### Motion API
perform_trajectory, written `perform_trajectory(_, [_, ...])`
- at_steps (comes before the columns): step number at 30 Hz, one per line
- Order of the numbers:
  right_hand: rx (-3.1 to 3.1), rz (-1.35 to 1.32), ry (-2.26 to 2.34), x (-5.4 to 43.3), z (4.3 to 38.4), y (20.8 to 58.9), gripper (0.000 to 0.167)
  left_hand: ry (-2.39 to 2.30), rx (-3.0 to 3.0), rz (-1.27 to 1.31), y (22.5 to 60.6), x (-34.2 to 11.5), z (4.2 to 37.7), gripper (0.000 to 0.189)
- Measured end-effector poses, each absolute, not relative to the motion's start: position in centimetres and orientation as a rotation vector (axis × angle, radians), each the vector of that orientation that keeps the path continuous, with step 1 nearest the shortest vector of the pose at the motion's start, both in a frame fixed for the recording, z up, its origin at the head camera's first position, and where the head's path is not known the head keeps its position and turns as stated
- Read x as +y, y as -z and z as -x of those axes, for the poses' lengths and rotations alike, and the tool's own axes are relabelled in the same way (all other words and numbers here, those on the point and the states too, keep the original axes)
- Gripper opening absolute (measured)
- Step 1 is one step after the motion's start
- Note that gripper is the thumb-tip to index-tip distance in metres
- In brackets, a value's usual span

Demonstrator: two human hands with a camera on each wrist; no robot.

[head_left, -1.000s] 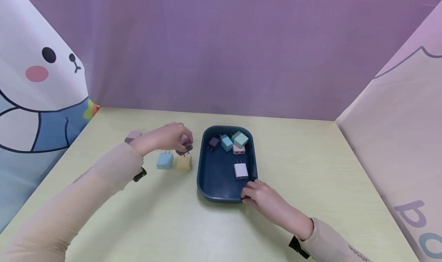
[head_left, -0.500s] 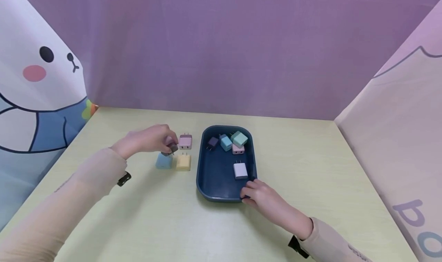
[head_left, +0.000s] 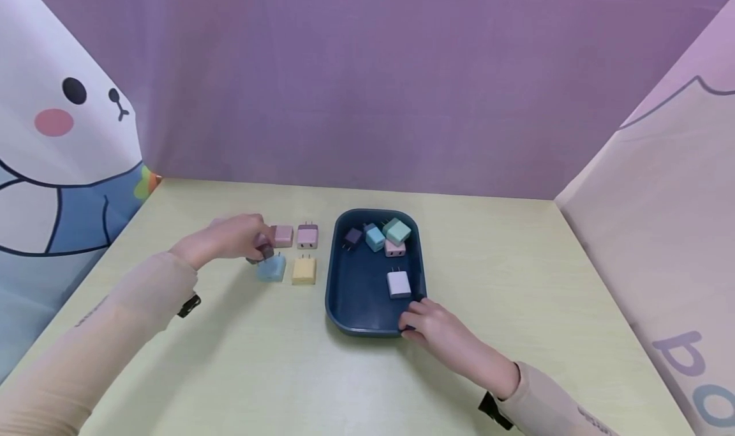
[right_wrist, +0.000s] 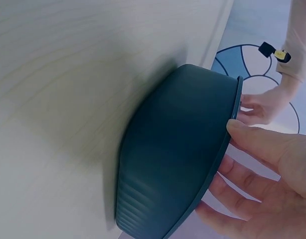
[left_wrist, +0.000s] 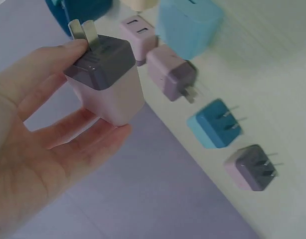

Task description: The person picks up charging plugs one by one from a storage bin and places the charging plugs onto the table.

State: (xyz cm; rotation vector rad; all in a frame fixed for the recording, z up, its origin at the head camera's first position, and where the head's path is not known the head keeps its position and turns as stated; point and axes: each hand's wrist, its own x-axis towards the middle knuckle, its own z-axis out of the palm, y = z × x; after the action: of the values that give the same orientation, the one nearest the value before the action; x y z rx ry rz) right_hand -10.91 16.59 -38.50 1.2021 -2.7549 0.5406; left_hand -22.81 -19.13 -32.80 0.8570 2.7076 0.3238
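Observation:
My left hand (head_left: 230,238) pinches a pink plug charger with a dark grey-purple end (left_wrist: 107,82), its two prongs upward beside the thumb in the left wrist view. It is just above the table, close to a light blue charger (head_left: 272,268). Two pink-and-purple chargers, one nearer the hand (head_left: 282,236) and one to its right (head_left: 307,237), lie beyond, with a yellow charger (head_left: 304,271) in front. My right hand (head_left: 439,330) grips the near right corner of the dark blue tray (head_left: 356,305), thumb outside the rim in the right wrist view.
Inside the tray lie a dark purple charger (head_left: 352,238), a blue one (head_left: 375,238), a mint green one (head_left: 397,231), a pink one (head_left: 395,249) and a white one (head_left: 399,284). The left wrist view also shows a blue charger (left_wrist: 215,124) and another pink-grey one (left_wrist: 251,168) on the table.
My left hand has moved left with the charger, away from the tray, uncovering the two pink-and-purple chargers. The right hand stays on the tray's corner.

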Motion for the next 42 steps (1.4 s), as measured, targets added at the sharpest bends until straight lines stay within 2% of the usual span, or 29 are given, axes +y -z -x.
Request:
perform_trajectory(11, [-2.79,-1.2,-0.544,16.5,10.8,38.2,0.008,-0.267,2.695,-0.906,34.3,-20.6,23.2,0.018])
perform_trajectory(26, [-2.754,-1.216,-0.559,16.6,11.1,38.6,0.009,-0.293,2.63,-0.788,35.8,-21.4,23.4,0.015])
perform_trajectory(42, [-2.748,-1.211,-0.561,16.5,11.0,38.6,0.009,-0.25,2.601,-0.679,37.6,-22.1,24.1,0.022])
